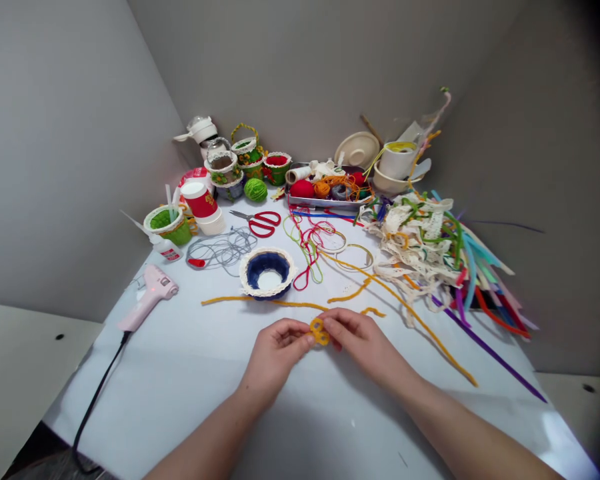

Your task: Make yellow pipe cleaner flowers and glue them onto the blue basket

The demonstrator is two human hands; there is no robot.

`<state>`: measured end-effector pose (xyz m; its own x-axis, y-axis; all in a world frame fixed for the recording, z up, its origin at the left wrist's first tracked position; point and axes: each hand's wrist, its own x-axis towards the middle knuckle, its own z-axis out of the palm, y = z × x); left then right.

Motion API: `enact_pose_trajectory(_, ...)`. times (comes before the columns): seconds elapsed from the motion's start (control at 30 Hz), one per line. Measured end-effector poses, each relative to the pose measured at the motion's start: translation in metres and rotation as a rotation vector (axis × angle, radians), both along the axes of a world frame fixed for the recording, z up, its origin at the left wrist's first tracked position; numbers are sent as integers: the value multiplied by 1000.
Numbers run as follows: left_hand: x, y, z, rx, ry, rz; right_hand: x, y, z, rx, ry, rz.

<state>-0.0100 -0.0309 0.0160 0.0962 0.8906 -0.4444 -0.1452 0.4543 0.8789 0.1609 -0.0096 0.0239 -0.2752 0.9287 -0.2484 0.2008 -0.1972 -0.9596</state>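
Note:
My left hand point(276, 350) and my right hand point(360, 337) meet just above the white table point(190, 373), fingers pinched together on a small coil of yellow pipe cleaner point(319, 331) held between them. Long yellow pipe cleaner strands point(260, 301) trail across the table behind my hands and off to the right. A blue yarn-wrapped cup with a lace rim point(267, 272) stands just beyond my left hand.
A pink glue gun point(150, 297) with a black cord lies at the left. Red scissors point(261, 223), grey wire point(223, 248), decorated cups, a glue bottle point(166, 249) and a metal tray of yarn point(330, 188) stand behind. Lace and coloured pipe cleaners point(430, 247) pile at the right.

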Motion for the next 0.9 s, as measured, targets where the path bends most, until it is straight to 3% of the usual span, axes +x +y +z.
enact_pose_trajectory(0.27, 3, -3, 2, 11, -85, -30, -5, -3, -2, -94, 105, -117)
enact_pose_trajectory(0.47, 9, -6, 2, 7, -14, 14, -8, -8, 0, -137, 177, -91)
enact_pose_trajectory(0.9, 8, -7, 2, -52, -10, -6, -3, -7, 2, -42, 15, 32)
